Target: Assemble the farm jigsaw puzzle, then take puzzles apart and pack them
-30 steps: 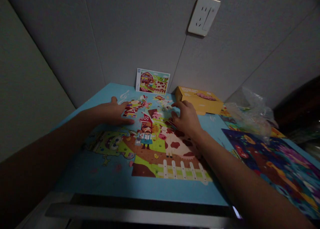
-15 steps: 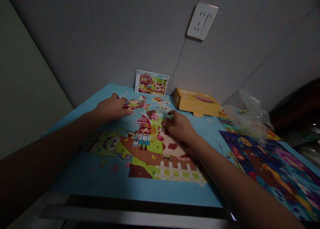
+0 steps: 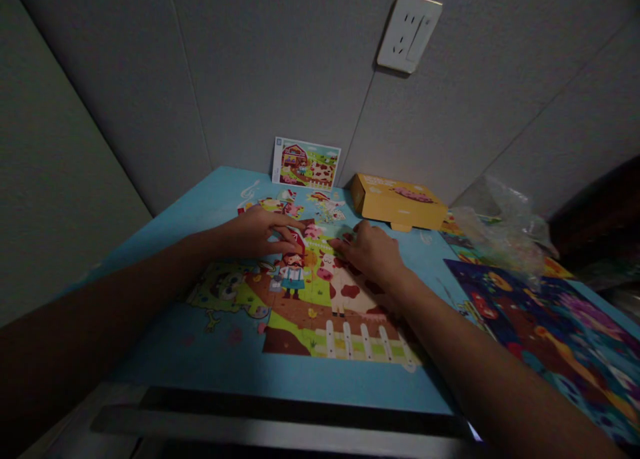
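Between the left hand (image 3: 263, 232) and the right hand (image 3: 370, 249) there is only a narrow gap above the puzzle (image 3: 300, 312). Along the front of the table (image 3: 225, 369), a flat blue strip gives passage, but the right forearm (image 3: 465, 352) crosses its right end. Behind the hands, loose pieces (image 3: 327, 207) lie low, so one can pass over them; farther back, the leaning card (image 3: 307, 162), the yellow box (image 3: 400, 205) and the wall (image 3: 250, 79) stop the way. Right of the box, a transparent bag (image 3: 510, 239) rises as an obstacle.
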The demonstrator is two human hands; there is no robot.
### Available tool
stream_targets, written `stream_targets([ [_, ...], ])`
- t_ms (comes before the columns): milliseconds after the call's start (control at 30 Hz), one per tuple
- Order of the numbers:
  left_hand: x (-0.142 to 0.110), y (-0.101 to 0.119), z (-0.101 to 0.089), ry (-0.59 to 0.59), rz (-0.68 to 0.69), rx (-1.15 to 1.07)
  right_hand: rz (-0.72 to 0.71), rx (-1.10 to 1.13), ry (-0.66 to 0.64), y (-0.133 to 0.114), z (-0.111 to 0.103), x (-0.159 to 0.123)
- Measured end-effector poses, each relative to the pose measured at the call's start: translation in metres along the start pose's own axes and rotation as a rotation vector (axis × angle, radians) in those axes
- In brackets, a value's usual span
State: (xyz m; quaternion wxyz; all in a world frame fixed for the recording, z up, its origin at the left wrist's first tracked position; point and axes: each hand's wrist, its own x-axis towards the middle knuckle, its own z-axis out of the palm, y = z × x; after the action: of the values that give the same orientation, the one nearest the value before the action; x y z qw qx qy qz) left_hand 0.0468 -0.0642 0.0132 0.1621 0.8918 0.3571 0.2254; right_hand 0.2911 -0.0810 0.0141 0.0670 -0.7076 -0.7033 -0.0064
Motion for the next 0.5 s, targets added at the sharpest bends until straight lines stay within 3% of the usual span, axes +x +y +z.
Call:
stream_targets([
  [233, 0.000, 0.002, -0.003, -0.023, -0.021, -0.037, -0.085, 0.217, 0.060, 0.008, 0.009, 0.011],
  [500, 0.003, 0.012, 0.014, 0.061, -0.123, -0.290, -0.556, 0.728, -0.047, -0.016, 0.009, -0.007],
])
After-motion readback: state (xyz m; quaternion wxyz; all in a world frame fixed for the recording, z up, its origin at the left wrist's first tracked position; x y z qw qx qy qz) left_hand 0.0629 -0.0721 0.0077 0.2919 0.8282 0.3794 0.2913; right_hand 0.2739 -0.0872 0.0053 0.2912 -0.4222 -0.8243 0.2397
